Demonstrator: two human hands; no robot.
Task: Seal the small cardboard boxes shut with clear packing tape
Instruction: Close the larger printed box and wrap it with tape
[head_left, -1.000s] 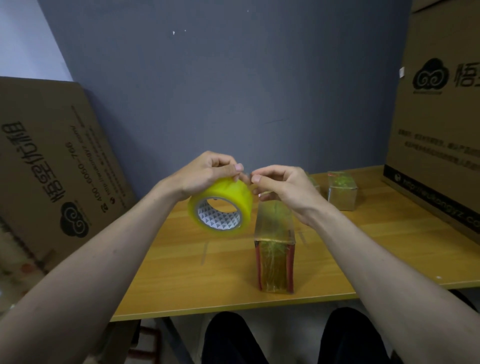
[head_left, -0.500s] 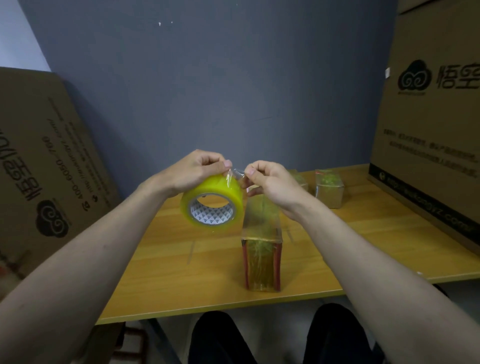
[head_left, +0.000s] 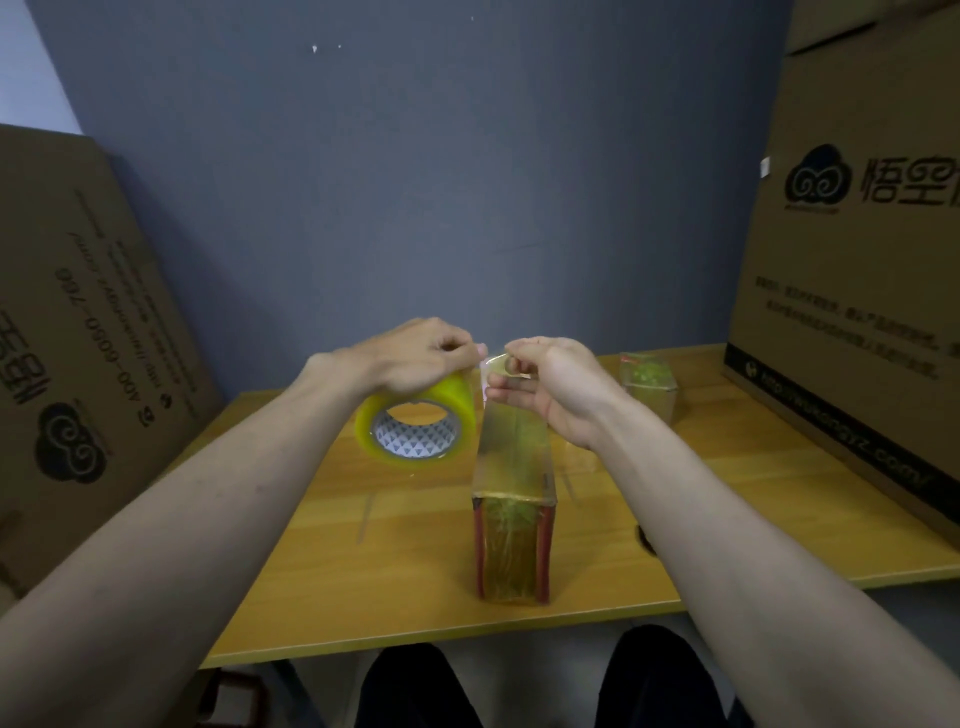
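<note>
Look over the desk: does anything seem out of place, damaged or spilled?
Nothing stands out. The left hand holds the tape roll, the right hand pinches its loose end, and the taped boxes stand upright on the table.

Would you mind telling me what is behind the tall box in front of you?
Behind the tall box a smaller taped box stands on the table. The right hand hides whatever lies between them.
</note>
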